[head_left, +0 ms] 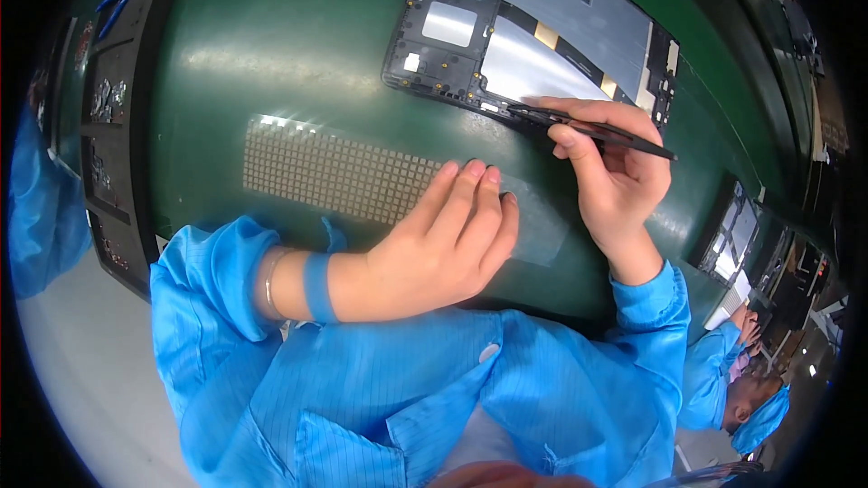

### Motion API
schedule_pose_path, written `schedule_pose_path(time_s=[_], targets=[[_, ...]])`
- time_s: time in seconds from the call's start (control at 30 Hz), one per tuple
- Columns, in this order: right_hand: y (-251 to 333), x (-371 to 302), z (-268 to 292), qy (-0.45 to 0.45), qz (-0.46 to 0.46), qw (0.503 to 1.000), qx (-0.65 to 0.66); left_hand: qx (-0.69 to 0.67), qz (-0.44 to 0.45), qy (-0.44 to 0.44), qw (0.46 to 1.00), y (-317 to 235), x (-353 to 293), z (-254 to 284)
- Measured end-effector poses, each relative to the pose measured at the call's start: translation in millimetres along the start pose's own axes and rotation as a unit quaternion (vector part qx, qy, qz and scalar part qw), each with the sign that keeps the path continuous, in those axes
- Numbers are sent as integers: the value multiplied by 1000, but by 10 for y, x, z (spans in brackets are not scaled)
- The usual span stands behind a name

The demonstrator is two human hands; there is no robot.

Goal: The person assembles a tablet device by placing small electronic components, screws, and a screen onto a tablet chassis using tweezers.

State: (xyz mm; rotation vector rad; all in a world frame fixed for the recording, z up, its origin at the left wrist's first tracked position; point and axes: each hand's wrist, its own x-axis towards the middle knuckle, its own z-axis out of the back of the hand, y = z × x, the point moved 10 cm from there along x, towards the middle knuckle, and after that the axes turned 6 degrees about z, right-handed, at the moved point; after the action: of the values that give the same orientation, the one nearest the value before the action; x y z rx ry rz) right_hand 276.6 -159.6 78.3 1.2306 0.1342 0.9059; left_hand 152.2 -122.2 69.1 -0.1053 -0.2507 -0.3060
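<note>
My right hand [628,185] pinches black tweezers [624,134], their tips at the near edge of an opened tablet-like device [570,4]. The device has a black frame, silver plates and a dark flex strip, and it lies on the green mat. To the left, my left hand [438,253] rests with fingers stretched over the right end of a clear sheet [316,163] bearing rows of small brownish square pads. A blue band [318,287] circles my left wrist. The fingertips cover part of the sheet, and whether the tweezers grip anything cannot be made out.
A black compartment tray [145,117] with small parts runs along the left side; blue-handled pliers [116,11] lie in it. Farther right sits another opened device [732,235], near a co-worker in blue [710,384]. A blue garment [41,217] shows at the far left.
</note>
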Motion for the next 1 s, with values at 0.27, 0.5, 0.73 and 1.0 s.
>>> schedule_pose_path(time_s=[0.27, 0.5, 0.73, 1.0], targets=[[24, -18, 36, -48, 4, 998, 34, -29, 4, -9, 1000, -9, -29, -8], [7, -336, 240, -68, -117, 986, 98, -38, 48, 12, 998, 69, -49, 16], [-121, -598, 15, -89, -162, 971, 153, -16, 26, -4, 1000, 15, -13, 10], [-241, -636, -5, -89, -188, 967, 149, -9, 31, 9, 999, 26, 18, 17]])
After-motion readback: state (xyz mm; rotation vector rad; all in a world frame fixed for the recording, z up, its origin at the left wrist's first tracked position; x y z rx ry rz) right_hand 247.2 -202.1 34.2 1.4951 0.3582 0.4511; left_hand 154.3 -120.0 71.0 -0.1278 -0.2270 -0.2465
